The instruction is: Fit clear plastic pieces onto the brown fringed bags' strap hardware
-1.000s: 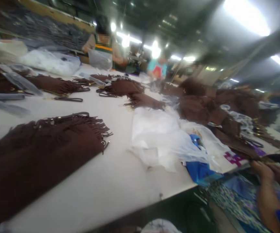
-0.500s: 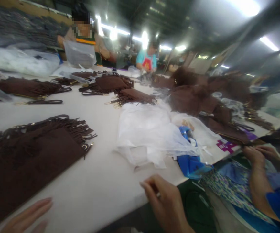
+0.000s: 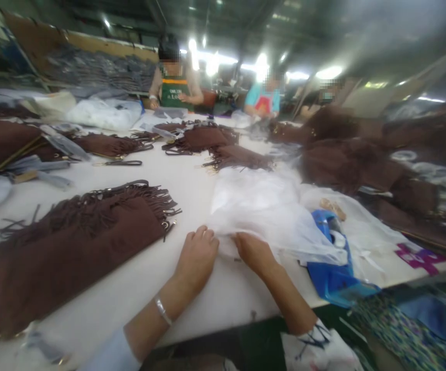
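Left hand [image 3: 198, 255], right hand [image 3: 252, 252] apparently pinching plastic bags [image 3: 257, 211] edge.

Pretty much everything here is dark chocolate brown, I mean the fringed bags [image 3: 84, 242] spread all over the plain white counter [image 3: 192, 180]. The plastic bags [image 3: 261, 206] in the middle are milky-clear, right by a bright blue bag [image 3: 331, 278] and a white sheet [image 3: 381, 242] with a purple print. Across the way there's a green apron [image 3: 174, 91] with an orange stripe, plus a teal top [image 3: 254, 97].
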Demonstrator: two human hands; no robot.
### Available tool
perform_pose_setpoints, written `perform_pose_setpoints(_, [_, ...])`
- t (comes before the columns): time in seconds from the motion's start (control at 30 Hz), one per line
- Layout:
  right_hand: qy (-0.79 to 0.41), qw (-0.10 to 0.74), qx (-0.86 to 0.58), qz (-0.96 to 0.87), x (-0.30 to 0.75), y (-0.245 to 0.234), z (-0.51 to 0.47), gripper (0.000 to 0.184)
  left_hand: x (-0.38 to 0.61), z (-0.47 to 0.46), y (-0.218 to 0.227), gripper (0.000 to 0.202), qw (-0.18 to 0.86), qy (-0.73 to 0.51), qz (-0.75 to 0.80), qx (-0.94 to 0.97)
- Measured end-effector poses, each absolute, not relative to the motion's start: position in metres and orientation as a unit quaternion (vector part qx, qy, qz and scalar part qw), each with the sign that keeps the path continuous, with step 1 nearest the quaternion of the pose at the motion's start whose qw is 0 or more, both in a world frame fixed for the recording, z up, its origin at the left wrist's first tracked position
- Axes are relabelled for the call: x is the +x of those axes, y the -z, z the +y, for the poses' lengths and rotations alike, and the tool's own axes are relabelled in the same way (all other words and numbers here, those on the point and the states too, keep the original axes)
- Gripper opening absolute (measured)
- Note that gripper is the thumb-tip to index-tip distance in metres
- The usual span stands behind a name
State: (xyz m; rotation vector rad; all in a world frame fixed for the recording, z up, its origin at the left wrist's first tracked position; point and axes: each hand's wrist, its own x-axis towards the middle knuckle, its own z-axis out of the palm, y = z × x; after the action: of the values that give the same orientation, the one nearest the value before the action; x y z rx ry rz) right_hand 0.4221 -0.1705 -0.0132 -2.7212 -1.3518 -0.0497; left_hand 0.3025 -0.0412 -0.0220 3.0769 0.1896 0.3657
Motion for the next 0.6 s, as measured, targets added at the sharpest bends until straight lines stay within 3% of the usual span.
perform_pose_setpoints(0.27, [0.0, 0.004, -0.882, -0.472, 0.427, 0.038, -0.16, 0.018, 0.293, -0.044, 0.029, 0.025, 0.05, -0.136, 0.096, 0.985])
perform_pose_setpoints(0.6, [0.054, 0.036, -0.857, -0.511, 0.424, 0.041, -0.18, 0.031, 0.294, -0.038, 0.032, 0.026, 0.113, -0.151, 0.115, 0.975])
